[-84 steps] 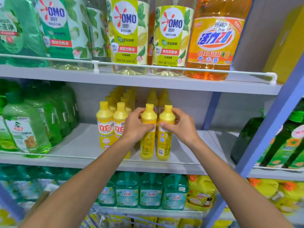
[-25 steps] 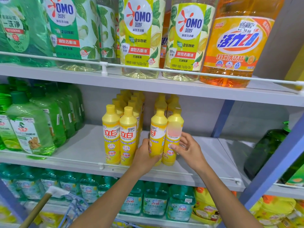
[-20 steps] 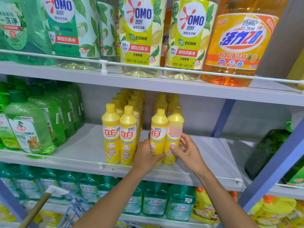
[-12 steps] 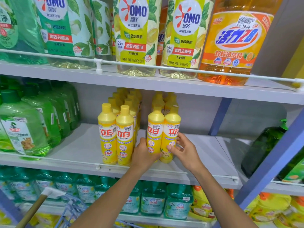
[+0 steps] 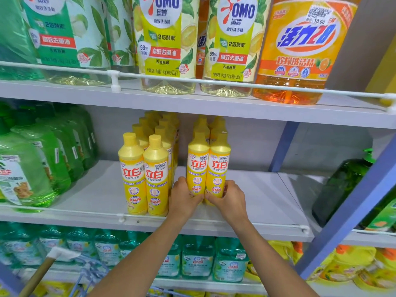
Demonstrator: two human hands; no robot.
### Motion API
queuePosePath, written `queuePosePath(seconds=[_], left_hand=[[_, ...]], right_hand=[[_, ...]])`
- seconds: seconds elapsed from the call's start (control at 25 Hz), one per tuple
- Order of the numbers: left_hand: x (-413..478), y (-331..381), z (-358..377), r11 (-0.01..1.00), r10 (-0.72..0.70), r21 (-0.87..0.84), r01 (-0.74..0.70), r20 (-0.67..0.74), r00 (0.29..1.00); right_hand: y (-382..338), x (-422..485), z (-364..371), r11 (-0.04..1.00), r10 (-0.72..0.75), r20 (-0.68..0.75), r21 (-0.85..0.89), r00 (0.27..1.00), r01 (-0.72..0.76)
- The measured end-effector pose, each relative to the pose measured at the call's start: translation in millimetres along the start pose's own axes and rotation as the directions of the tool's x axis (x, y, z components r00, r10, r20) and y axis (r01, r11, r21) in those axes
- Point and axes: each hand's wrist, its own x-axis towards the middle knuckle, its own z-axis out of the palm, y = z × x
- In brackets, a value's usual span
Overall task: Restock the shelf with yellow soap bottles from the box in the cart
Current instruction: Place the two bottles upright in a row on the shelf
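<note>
yellow soap bottles (image 5: 197, 166), two side by side and touching, stand upright on the middle shelf (image 5: 90, 189): long axis vertical, caps up, red-lettered labels facing the camera. left hand (image 5: 183, 197) holds the lower part of the left one, fingers curled round it. right hand (image 5: 231, 198) grips the lower part of the right one the same way. their bases are hidden behind the hands, so they seem to sit on the shelf but i can't confirm. more of the same bottles line up behind them toward the back wall. just left, across a narrow gap, another front pair (image 5: 156, 174) stands upright with rows behind. shelf is pale grey with a white wire rail (image 5: 85, 212) along its front edge. green bottles (image 5: 32, 168) at far left, dark green pump bottle (image 5: 342, 185) at right past a blue upright (image 5: 353, 200). upper shelf carries big omo bottles (image 5: 165, 39) and an orange bottle (image 5: 300, 50). teal bottles (image 5: 197, 258) on the shelf below. wooden handle (image 5: 36, 277) at bottom left.
</note>
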Motion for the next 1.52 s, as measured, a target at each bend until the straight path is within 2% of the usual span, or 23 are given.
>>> queuePosePath(seconds=[0.28, 0.52, 0.8, 1.12, 1.32, 1.52], left_hand=[[6, -4, 10, 0.997, -0.045, -0.071, 0.039, -0.085, 0.995], [28, -2, 18, 0.996, -0.04, -0.084, 0.033, -0.077, 0.996], [47, -9, 30, 0.995, -0.024, -0.095, 0.014, -0.106, 0.994], [47, -11, 34, 0.989, -0.011, -0.148, -0.009, -0.135, 0.991], [51, -13, 33, 0.988, -0.011, -0.156, -0.01, -0.133, 0.991], [53, -15, 35, 0.99, -0.016, -0.14, -0.002, -0.128, 0.992]], right_hand=[[8, 6, 5, 0.999, 0.029, 0.026, -0.023, 0.999, -0.028], [6, 23, 8, 0.997, 0.037, 0.019, 0.061, 0.999, -0.038], [8, 41, 20, 0.996, 0.041, -0.04, 0.077, 0.998, -0.038], [12, 44, 23, 0.997, 0.03, -0.046, 0.074, 0.998, -0.027], [6, 41, 21, 0.991, -0.003, -0.105, 0.13, 0.995, 0.016], [5, 41, 19, 0.99, 0.015, -0.084, 0.143, 0.996, -0.003]])
